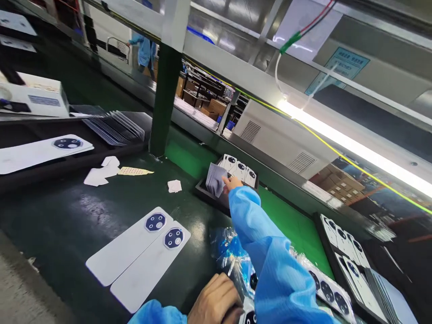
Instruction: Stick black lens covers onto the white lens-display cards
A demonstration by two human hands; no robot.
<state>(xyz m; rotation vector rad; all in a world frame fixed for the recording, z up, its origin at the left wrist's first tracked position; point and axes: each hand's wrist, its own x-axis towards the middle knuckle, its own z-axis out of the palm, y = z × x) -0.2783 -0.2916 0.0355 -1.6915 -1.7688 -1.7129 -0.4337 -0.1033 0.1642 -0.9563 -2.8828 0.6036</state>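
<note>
My right hand (232, 183) stretches far forward, its fingers closed at the edge of a stack of thin grey panels (215, 179) in a black tray (216, 204). White phone back panels (240, 167) with dark camera areas stand behind that stack. Close to me, my left hand (215, 300) is curled beside a clear plastic bag (232, 252) with blue inside; what its fingers hold, if anything, is hidden. Left of it, two long white panels (135, 256) with dark octagonal camera areas lie side by side on the dark green table (67, 234).
At right, another black tray (332, 252) holds white panels, near wrapped camera pieces (327, 288). Paper scraps (101, 173) lie at left, before a black tray (111, 130) of grey panels. A green post (165, 99) and lamp (354, 150) stand beyond. A person (145, 51) is farther back.
</note>
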